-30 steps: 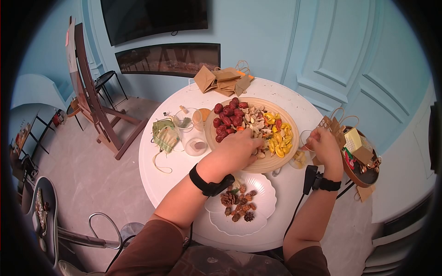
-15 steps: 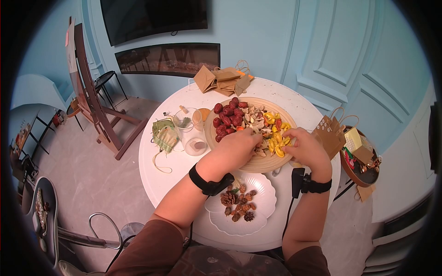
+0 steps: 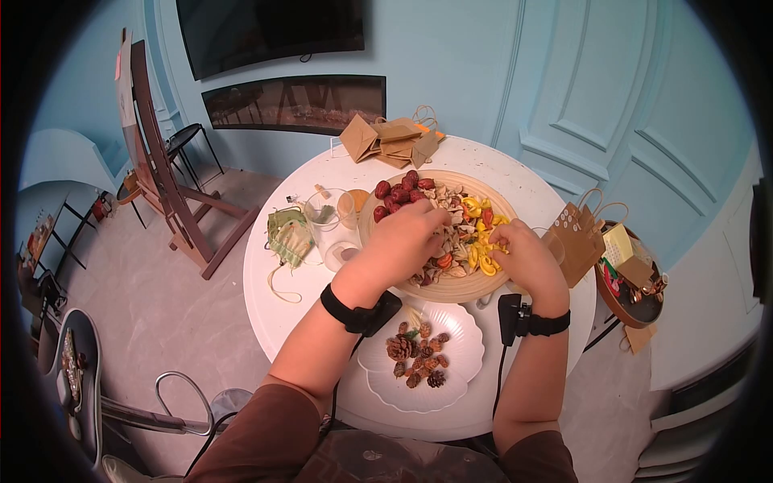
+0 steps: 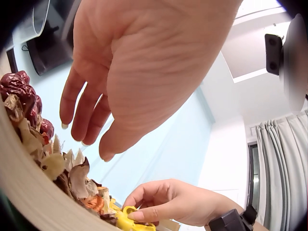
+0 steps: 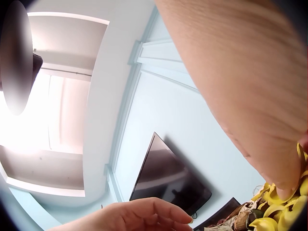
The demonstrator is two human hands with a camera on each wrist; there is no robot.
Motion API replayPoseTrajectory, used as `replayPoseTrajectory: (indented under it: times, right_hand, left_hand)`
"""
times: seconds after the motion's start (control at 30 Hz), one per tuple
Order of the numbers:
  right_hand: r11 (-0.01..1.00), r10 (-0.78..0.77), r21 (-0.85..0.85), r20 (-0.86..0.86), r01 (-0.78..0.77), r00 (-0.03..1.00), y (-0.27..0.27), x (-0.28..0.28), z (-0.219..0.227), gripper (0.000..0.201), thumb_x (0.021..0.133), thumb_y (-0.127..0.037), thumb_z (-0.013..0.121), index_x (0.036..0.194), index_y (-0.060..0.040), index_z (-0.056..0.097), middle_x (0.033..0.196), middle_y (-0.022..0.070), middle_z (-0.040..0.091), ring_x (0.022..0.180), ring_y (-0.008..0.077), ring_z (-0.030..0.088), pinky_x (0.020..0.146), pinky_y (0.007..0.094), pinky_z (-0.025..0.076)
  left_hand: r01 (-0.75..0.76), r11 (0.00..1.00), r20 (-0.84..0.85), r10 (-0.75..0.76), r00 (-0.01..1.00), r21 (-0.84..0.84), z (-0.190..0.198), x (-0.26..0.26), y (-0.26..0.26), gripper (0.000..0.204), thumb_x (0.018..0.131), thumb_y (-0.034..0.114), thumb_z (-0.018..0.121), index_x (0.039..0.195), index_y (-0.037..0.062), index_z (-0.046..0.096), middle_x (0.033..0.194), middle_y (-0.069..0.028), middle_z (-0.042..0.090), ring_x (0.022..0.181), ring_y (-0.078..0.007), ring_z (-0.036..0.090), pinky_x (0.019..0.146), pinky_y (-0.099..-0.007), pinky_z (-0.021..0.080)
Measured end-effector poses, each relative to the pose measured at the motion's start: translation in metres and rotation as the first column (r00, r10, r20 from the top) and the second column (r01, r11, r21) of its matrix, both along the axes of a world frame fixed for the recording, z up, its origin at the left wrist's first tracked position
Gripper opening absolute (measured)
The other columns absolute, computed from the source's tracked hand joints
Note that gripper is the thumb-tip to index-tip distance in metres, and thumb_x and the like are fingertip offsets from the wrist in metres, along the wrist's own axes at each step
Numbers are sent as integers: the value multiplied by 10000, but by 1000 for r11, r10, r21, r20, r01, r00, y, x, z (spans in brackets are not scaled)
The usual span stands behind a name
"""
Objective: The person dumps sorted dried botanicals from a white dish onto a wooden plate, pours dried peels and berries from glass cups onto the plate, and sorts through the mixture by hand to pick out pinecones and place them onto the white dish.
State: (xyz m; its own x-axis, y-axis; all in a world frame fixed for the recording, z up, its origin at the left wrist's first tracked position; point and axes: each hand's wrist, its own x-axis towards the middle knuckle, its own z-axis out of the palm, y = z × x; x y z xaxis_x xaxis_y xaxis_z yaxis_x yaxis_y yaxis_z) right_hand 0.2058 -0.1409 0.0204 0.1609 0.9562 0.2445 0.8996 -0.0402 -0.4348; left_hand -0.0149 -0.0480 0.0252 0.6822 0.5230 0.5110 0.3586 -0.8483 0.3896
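A round wooden plate (image 3: 451,293) on the table holds dark red dates (image 3: 394,196), pale dried slices (image 3: 452,211) and curled yellow pieces (image 3: 485,256). Over the plate's middle-left hovers my left hand (image 3: 400,241), palm down and fingers loosely bent. In the left wrist view nothing shows between its fingers, which point toward the dried slices (image 4: 78,178). My right hand (image 3: 530,262) is at the plate's right edge. Its thumb and fingers pinch a yellow piece (image 4: 126,220) in the pile, as the left wrist view shows.
Nearer the body, a white scalloped plate (image 3: 469,342) bears pinecones (image 3: 399,348). To the left stand a clear cylinder (image 3: 324,213) and a green drawstring pouch (image 3: 287,236). Paper bags (image 3: 396,138) lie at the back, and another paper bag (image 3: 576,245) stands right, beside a round side table (image 3: 632,308).
My left hand has lifted from the dried slices and shifted left, partly covering the dates. My right hand came from the clear cup at the right to the yellow pieces.
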Motion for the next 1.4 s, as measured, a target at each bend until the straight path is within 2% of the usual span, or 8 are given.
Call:
replayPoseTrajectory:
  times: [0.07,0.13,0.23,0.43,0.73,0.97,1.13,1.4]
  right_hand:
    - [1000,4,6,-3,-4,1000,0,0,-1,166,807,-78,697,952,-17,643,999,169,599,918,338,618,815,396,496]
    - [1000,10,19,-26,-10,1000,0,0,-1,156,815,-73,691,951,-11,644,994,173,598,912,340,616,813,397,495]
    - [999,4,36,-46,-3,999,1,-1,0,130,825,-53,679,938,-1,640,981,170,599,901,334,617,808,390,498]
    - [993,11,118,-157,7,988,-1,0,4,99,845,-30,660,932,11,633,948,149,592,864,289,623,791,364,502]
    - [954,-63,279,-184,114,981,-16,34,12,101,834,-17,662,924,8,623,908,109,578,778,218,590,742,326,498]
    - [947,-165,224,-272,229,948,-28,66,8,69,834,-5,662,888,27,633,832,81,604,726,150,586,697,292,497]
    - [949,-169,206,-308,239,936,-29,75,3,56,842,-3,658,876,33,632,756,69,630,677,137,591,656,284,498]
    - [950,-173,197,-312,242,934,-27,81,-3,52,847,6,644,893,25,629,734,63,633,677,138,595,657,282,499]
  left_hand:
    - [-21,1000,37,21,999,13,-2,-2,8,216,838,49,659,1052,78,641,1015,-110,607,972,-320,612,830,-414,497]
    - [-99,981,35,95,995,167,-6,-4,16,225,851,67,653,1077,68,653,1075,-98,628,1025,-314,597,873,-419,476]
    - [-127,967,57,117,992,219,-19,-4,26,254,869,88,638,1123,75,657,1131,-95,638,1076,-309,580,924,-415,447]
    - [-152,965,-54,167,984,214,-27,-3,30,290,891,101,612,1178,92,654,1186,-114,632,1107,-315,571,978,-422,411]
    - [-162,960,-44,177,983,229,-33,-4,35,306,884,96,620,1189,96,648,1167,-115,620,1102,-319,561,984,-436,404]
    - [-170,970,-38,179,983,174,-30,-4,34,319,854,67,643,1170,103,654,1085,-101,613,1068,-336,562,980,-431,406]
    - [-126,973,6,127,992,191,-35,-3,38,321,846,56,608,1161,91,655,1059,-102,622,1044,-295,585,956,-411,379]
    - [-119,978,2,121,993,171,-36,-2,39,328,847,42,594,1166,92,653,1062,-104,627,1056,-301,585,964,-416,378]
